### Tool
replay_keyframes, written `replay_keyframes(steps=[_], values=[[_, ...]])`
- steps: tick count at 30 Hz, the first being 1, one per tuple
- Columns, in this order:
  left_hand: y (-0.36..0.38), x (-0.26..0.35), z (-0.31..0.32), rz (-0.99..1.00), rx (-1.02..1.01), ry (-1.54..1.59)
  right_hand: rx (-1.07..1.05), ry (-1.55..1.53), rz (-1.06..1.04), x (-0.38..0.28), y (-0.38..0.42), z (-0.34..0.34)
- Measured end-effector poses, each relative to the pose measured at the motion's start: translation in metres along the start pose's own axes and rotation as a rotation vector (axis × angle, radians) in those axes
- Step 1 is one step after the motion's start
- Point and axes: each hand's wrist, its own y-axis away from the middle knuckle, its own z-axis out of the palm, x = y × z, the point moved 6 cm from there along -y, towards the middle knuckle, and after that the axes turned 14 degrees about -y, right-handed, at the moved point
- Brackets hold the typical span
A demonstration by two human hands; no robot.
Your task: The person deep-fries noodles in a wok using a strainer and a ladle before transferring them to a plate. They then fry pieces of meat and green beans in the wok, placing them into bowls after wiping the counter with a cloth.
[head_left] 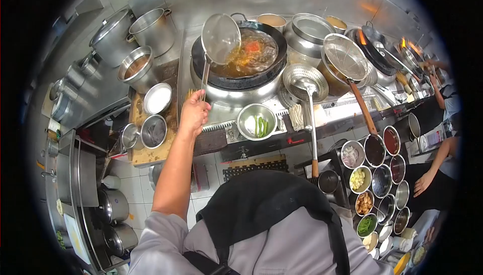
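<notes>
My left hand [194,115] is closed round the handle of a fine-mesh strainer [220,39], whose round mesh is held up over the left side of a large black wok [274,65]. Bubbling brown liquid [254,62] fills the wok, with orange-yellow bits and a bright red patch in it. Just in front of the wok, to the right of my left hand, a metal bowl [243,124] holds several green chillies [260,126]. My right hand does not show.
A perforated ladle [302,79] with a metal ladle [312,124] across it lies right of the wok. Beyond is a wooden-handled strainer [359,99]. Stockpots [152,32] stand at left, sauce and ingredient bowls [360,179] at right. Other people's hands [425,183] show at far right, near flaming woks.
</notes>
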Motion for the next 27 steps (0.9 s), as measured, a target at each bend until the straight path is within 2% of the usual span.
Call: replay_keyframes(steps=[3, 5, 6, 7, 8, 10, 12, 14, 16, 19, 21, 24, 25, 27], values=[[0.009, 0.0, -0.005, 0.015, 0.014, 0.031, -0.061, 0.007, 0.048, -0.017, 0.005, -0.011], [0.014, -0.001, -0.009, 0.035, 0.025, 0.086, -0.119, -0.397, -0.196, -0.128, 0.011, -0.032], [0.018, -0.004, -0.009, 0.033, 0.029, 0.08, -0.214, -0.552, -0.172, -0.179, 0.01, -0.032], [0.021, -0.006, -0.008, 0.045, 0.046, 0.114, -0.237, -0.461, -0.449, -0.258, 0.021, -0.042], [0.024, -0.007, -0.006, 0.058, 0.059, 0.149, -0.37, -0.622, -0.283, -0.293, 0.012, -0.038], [0.035, -0.005, 0.0, 0.065, 0.05, 0.12, -0.492, -0.934, -0.082, -0.323, -0.034, -0.007], [0.046, -0.001, 0.003, 0.08, 0.072, 0.106, -0.322, -1.032, 0.174, -0.339, -0.079, 0.021], [0.056, 0.002, 0.007, 0.076, 0.063, 0.132, -0.272, -0.983, 0.139, -0.342, -0.126, 0.044], [0.067, 0.003, 0.007, 0.071, 0.06, 0.162, -0.227, -0.929, 0.105, -0.348, -0.136, 0.046], [0.081, -0.002, 0.01, -0.001, 0.004, 0.29, -0.242, -1.23, -0.075, -0.376, -0.104, -0.003], [0.091, -0.005, 0.011, -0.022, -0.017, 0.345, -0.106, -1.255, -0.212, -0.385, -0.085, -0.052], [0.104, 0.0, 0.018, -0.045, -0.066, 0.4, -0.002, -1.04, -0.491, -0.445, -0.079, -0.118], [0.107, 0.001, 0.021, -0.059, -0.09, 0.411, 0.002, -0.854, -0.59, -0.472, -0.09, -0.132], [0.114, 0.009, 0.03, -0.073, -0.141, 0.445, 0.077, -0.781, -0.758, -0.555, -0.069, -0.14]])
